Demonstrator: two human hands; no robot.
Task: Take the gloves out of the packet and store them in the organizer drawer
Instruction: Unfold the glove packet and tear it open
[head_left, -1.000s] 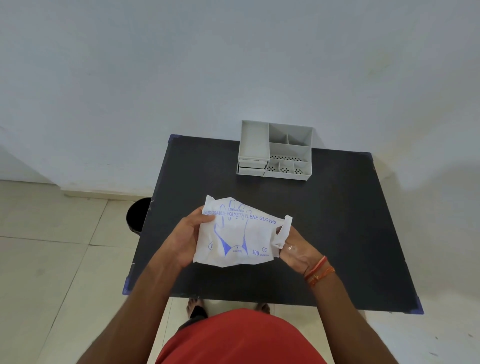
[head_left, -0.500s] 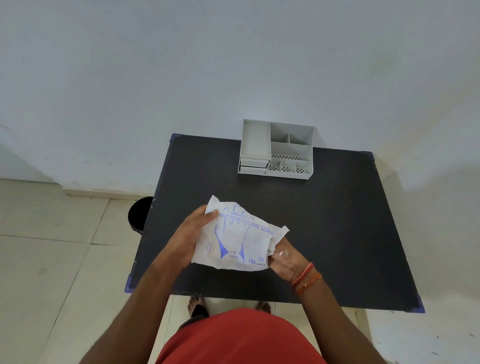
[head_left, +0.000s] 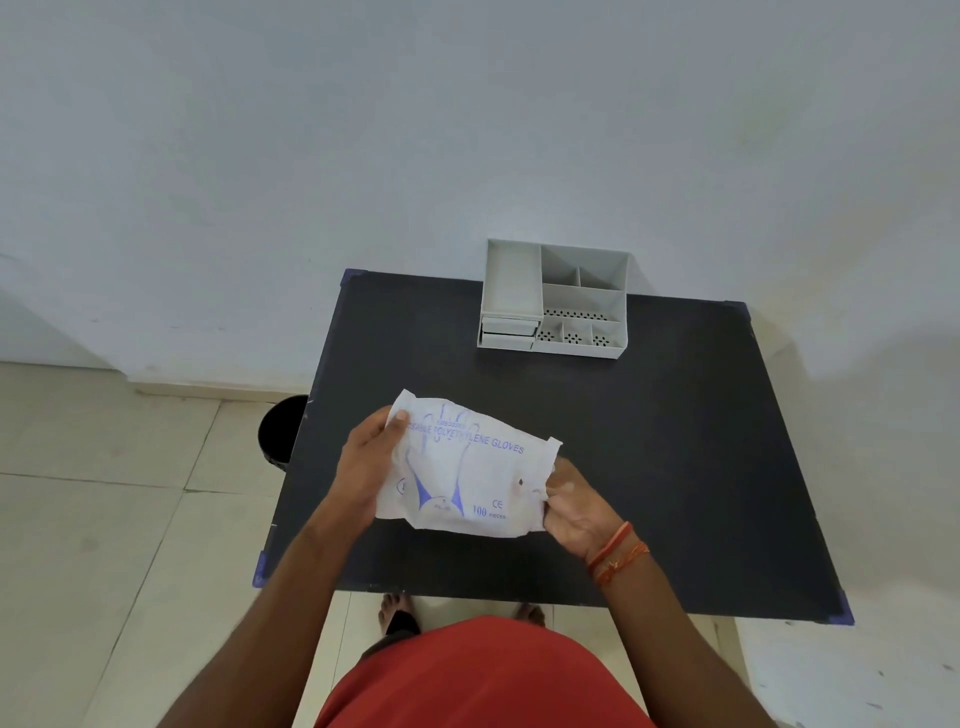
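Observation:
A white plastic packet of gloves (head_left: 467, 475) with blue print hangs above the black table (head_left: 675, 441), held between both hands. My left hand (head_left: 366, 462) grips its left edge, thumb on the front. My right hand (head_left: 574, 506) pinches the packet's right end, fingers closed at the opening. No loose glove shows outside the packet. The grey organizer (head_left: 553, 299) stands at the table's far edge by the wall; its two small drawers (head_left: 508, 332) at the front left are closed.
A black bin (head_left: 278, 428) stands on the tiled floor left of the table. The white wall is right behind the organizer. My bare feet and red clothing are at the table's near edge.
The packet has tilted so its right end sits lower, and its upright right flap has flattened. My right hand shifted slightly down along that end. My left hand keeps its grip.

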